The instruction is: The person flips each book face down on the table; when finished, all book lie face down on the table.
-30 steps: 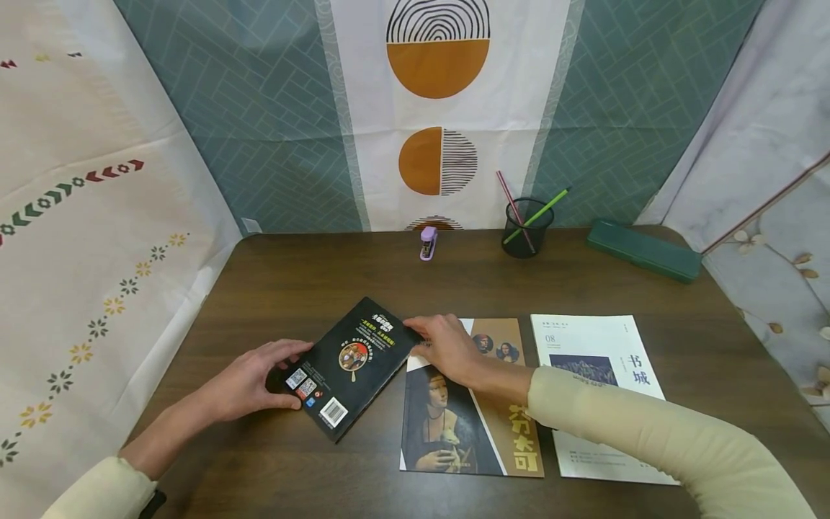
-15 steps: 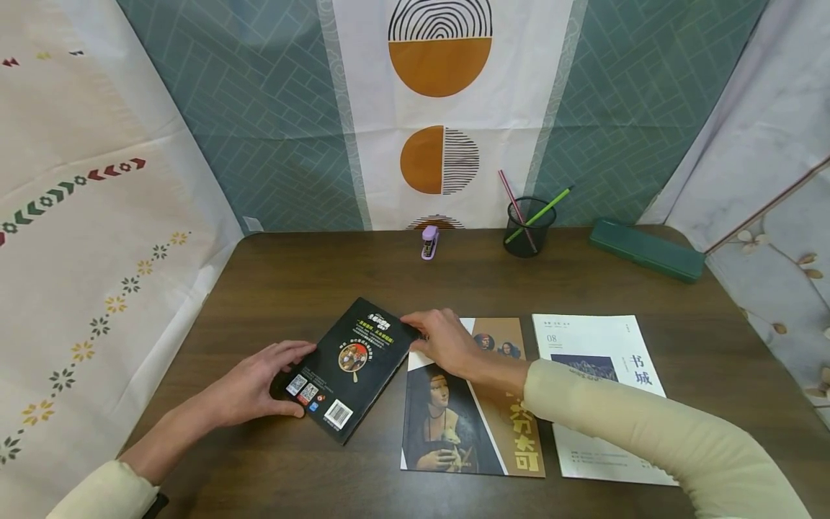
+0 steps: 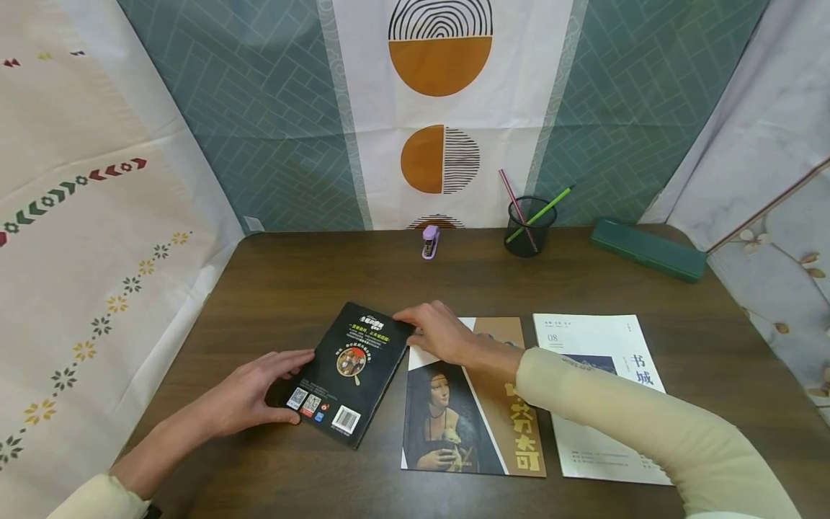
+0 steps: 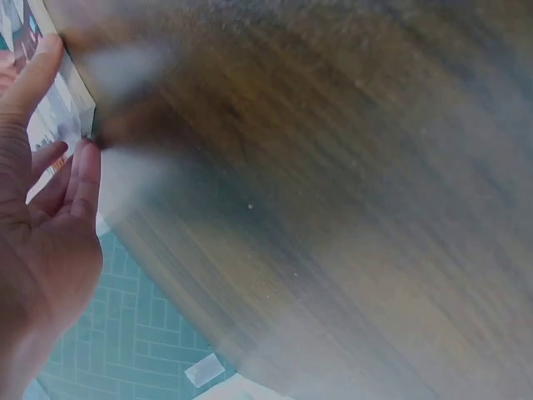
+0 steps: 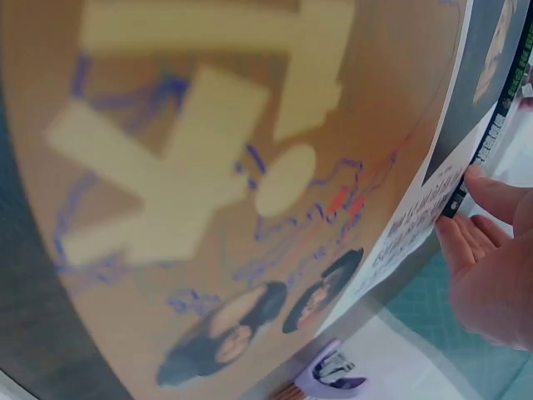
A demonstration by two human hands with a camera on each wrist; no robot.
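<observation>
Black book (image 3: 353,367) lies back cover up on the dark wooden surface (image 3: 454,281), turned at an angle, its barcode corner toward six o'clock and its far corner toward twelve. Left hand (image 3: 256,389) sits at the book's nine o'clock edge, thumb and fingers laid along the near-left corner; the left wrist view shows those fingers (image 4: 79,179) nearly straight against the edge, so this grip looks loose and open rather than clamped. Right hand (image 3: 441,333) comes in from three o'clock and holds the far corner; in the right wrist view its fingertips (image 5: 487,192) pinch the thin edge of the cover, a light grip on the book.

Just to the book's three o'clock lies a portrait magazine (image 3: 467,411), brown-spined, a woman's painted figure on its front; the right wrist crosses over its top. Beside that, further toward three o'clock, lies a white magazine (image 3: 606,346), partly under the cream sleeve (image 3: 622,425).

Up at twelve o'clock, near the patterned curtain (image 3: 441,108), stands a small purple stapler (image 3: 429,242). To its right, a black mesh pen cup (image 3: 524,228) carries a pink and a green pencil, and a green case (image 3: 647,249) lies toward two o'clock.
</observation>
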